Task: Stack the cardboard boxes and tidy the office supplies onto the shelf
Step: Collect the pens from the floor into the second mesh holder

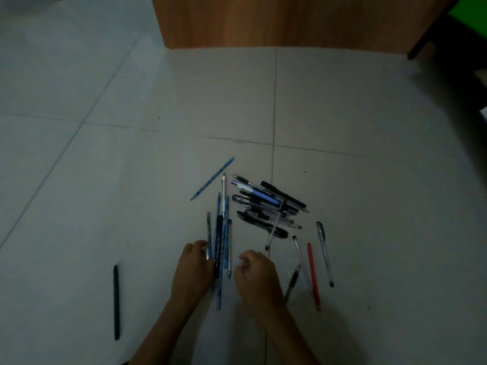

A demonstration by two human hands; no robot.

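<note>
Several pens and pencils lie scattered on the pale tiled floor (105, 180). My left hand (191, 270) grips a bundle of blue pencils and pens (220, 243) that point away from me. My right hand (257, 275) hovers just right of that bundle with fingers loosely curled and nothing in them. A heap of black and clear pens (268, 204) lies beyond my right hand. A lone blue pencil (213, 178) lies at an angle further out. A red pen (313, 275) and clear pens (324, 252) lie to the right. A dark pen (116, 301) lies alone at the left.
A brown wooden panel (284, 19) stands at the far edge of the floor. Dark furniture legs (427, 40) and a green surface (471, 17) show at the top right. The scene is dim.
</note>
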